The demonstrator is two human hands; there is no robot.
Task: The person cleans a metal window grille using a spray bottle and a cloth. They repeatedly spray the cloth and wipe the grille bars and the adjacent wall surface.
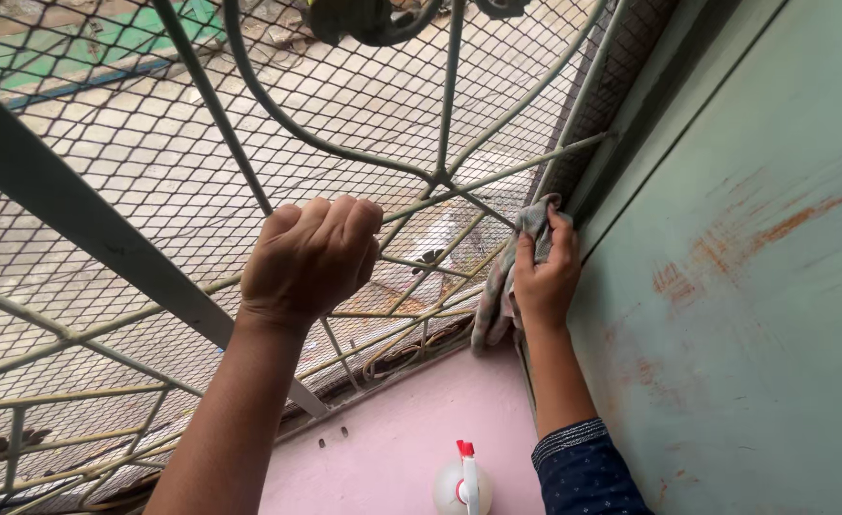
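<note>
Against the edge where the green metal panel point(745, 286) meets the window grille point(363, 153), your right hand point(547, 272) presses a grey cloth point(509, 277), fingers wrapped over its top so the rest of it hangs down beside your wrist. Your left hand point(311, 259) is clenched round one of the grille's thin bars, knuckles toward you, apparently bracing you. Behind the bars a diamond wire mesh point(135, 162) covers the opening, with pavement far below it. Beneath your arms lies a pink ledge point(402, 429), and on it, near your right sleeve, stands a spray bottle point(463, 482) with a red and white nozzle.

Judging from this, the main risk is the cloth: only its upper fold is pinched, so a loosened grip would let it fall to the ledge or snag on a bar end. The panel shows rust patches, and rough metal along that seam could catch the fabric or scrape your fingertips. Your right elbow hangs just above the bottle, so dropping the arm could knock it over
</note>
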